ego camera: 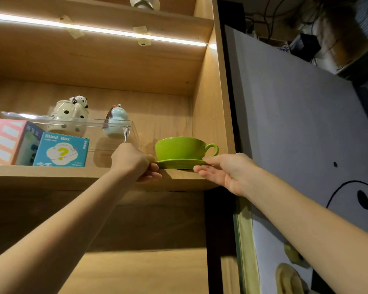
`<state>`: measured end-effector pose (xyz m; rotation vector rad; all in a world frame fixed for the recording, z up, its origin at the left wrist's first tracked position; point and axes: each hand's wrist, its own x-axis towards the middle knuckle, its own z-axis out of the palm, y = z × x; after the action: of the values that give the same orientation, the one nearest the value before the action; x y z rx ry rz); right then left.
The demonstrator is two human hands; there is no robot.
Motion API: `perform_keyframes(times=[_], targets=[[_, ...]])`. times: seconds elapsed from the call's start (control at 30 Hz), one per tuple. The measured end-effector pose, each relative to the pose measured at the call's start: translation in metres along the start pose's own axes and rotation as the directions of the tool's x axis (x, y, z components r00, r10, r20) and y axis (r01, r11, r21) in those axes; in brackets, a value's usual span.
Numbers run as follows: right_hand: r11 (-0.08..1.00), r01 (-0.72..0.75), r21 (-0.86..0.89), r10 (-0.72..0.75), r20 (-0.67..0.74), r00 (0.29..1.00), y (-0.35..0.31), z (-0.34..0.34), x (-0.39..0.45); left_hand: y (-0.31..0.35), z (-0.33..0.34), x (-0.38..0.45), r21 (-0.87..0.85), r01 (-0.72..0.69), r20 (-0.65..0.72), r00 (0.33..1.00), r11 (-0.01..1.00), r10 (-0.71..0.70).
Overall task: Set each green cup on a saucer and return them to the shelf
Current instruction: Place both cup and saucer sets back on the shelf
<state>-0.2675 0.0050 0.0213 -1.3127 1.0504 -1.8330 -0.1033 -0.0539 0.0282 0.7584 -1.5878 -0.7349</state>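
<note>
The green cup sits upright on its green saucer, at the front right of the wooden shelf, handle pointing right. The saucer lies between the two hands, so both are equally near. The left hand pinches the saucer's left rim, fingers curled beneath; the right hand has its thumb on the right rim and its fingers spread loosely below. Whether the saucer fully rests on the board is hard to tell. Any push should go straight back. Left of it, a teal carton reads "Blind Box" with a yellow question mark.
</note>
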Motion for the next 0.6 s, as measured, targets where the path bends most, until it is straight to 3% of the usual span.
perform_keyframes(times=[0.2,0.33,0.5,0.6], targets=[[0.982,0.035,-0.187,-0.051,-0.081,0.995,0.005,0.002,0.005,0.004,-0.002,0.005,0.106,0.026,-0.019,1.000,0.994,-0.025],[0.953,0.071,-0.295,-0.100,-0.086,0.991,0.008,0.002,0.004,0.001,-0.007,0.004,0.211,0.043,0.044,0.998,0.976,-0.054],[0.933,0.070,-0.353,-0.094,-0.051,0.994,0.009,0.001,-0.001,0.004,-0.006,0.002,0.215,0.038,-0.005,0.999,0.976,-0.037],[0.943,0.073,-0.324,-0.068,0.024,0.997,0.014,-0.001,-0.010,0.004,-0.010,-0.012,0.082,-0.026,0.024,0.999,0.996,0.024]])
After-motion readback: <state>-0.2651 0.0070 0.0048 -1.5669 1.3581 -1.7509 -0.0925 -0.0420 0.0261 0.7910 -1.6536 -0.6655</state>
